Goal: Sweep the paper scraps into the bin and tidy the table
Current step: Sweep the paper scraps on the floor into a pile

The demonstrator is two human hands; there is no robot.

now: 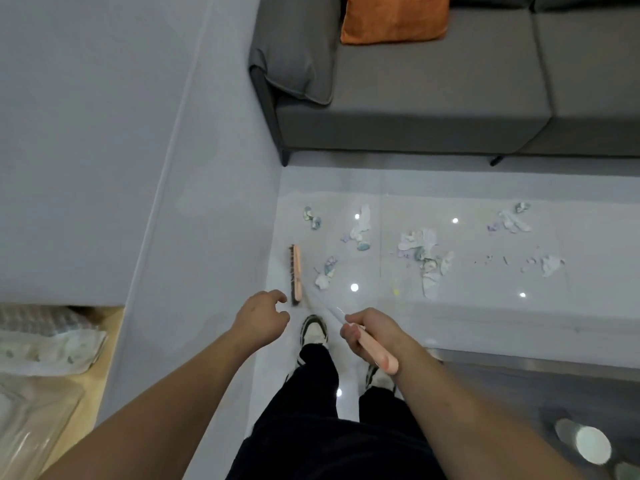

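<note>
Paper scraps [424, 251] lie scattered across the pale glossy floor [467, 323] in front of the grey sofa [433, 98], which carries an orange cushion [394, 17]. Right hand [372, 332] has its grip curled round the pink broom handle [375, 355]; the broom head [296, 273] rests on the floor just left of the nearest scraps. Left hand [261, 317] hovers loosely curled, holding nothing.

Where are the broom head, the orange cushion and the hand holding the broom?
broom head [295, 274], head view, its pink back.
orange cushion [394, 17], head view, its middle.
right hand [369, 329], head view, knuckles around the handle.
</note>
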